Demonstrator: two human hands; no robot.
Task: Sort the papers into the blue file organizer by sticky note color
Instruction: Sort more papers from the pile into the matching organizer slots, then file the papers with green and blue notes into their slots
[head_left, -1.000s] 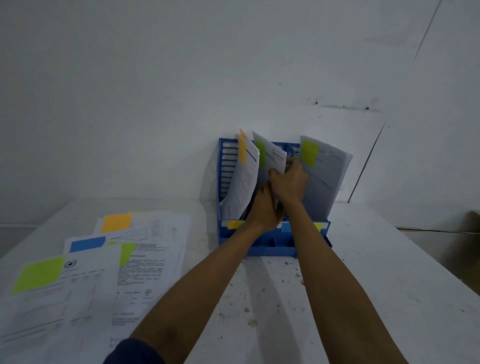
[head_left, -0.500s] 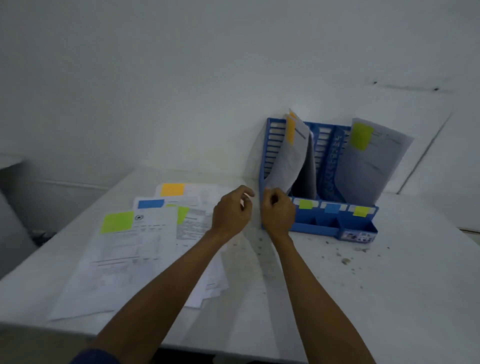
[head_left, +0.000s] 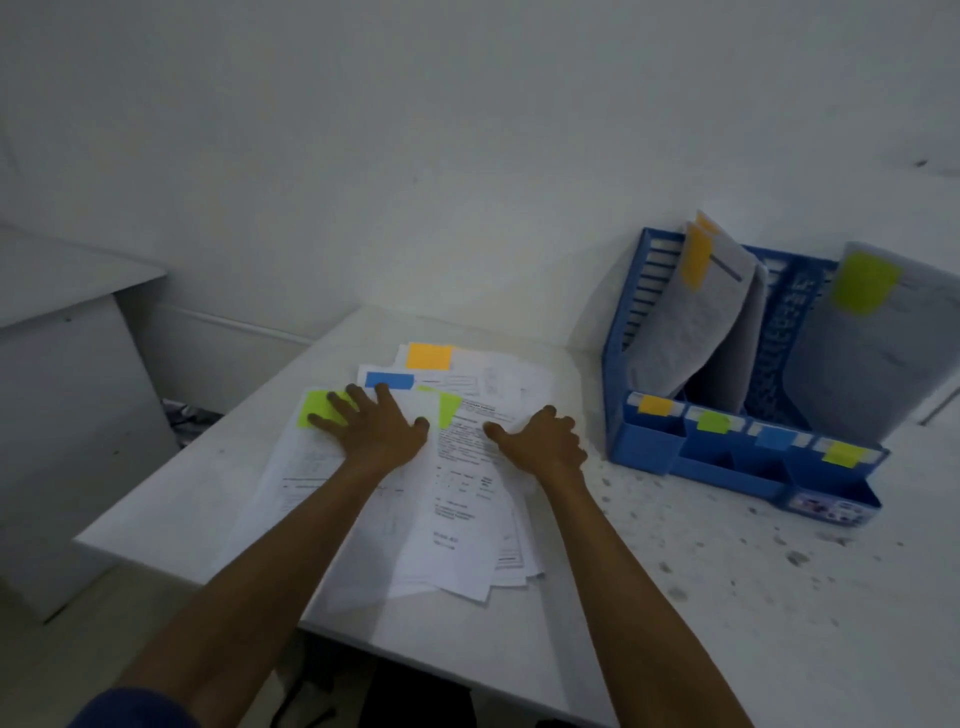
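Observation:
A loose stack of papers (head_left: 457, 525) lies on the white table, with green (head_left: 318, 409), blue (head_left: 388, 380) and orange (head_left: 429, 356) sticky notes at their tops. My left hand (head_left: 375, 427) presses flat with spread fingers on the top-left sheet, partly over the green note. My right hand (head_left: 543, 441) rests on the stack's right side, fingers bent over the paper edge. The blue file organizer (head_left: 654, 447) stands at the right. It holds a sheet with an orange note (head_left: 696, 260) in the left slot and one with a green note (head_left: 862, 283) on the right.
The organizer's front carries orange, green, blue and yellow labels (head_left: 714, 421). The white table (head_left: 701, 597) is speckled with dark crumbs on the right. A grey cabinet (head_left: 62, 364) stands at the left across a gap. The wall is close behind.
Both hands have left the organizer and moved left and down onto the paper stack. The view has swung left, so the organizer now sits at the right.

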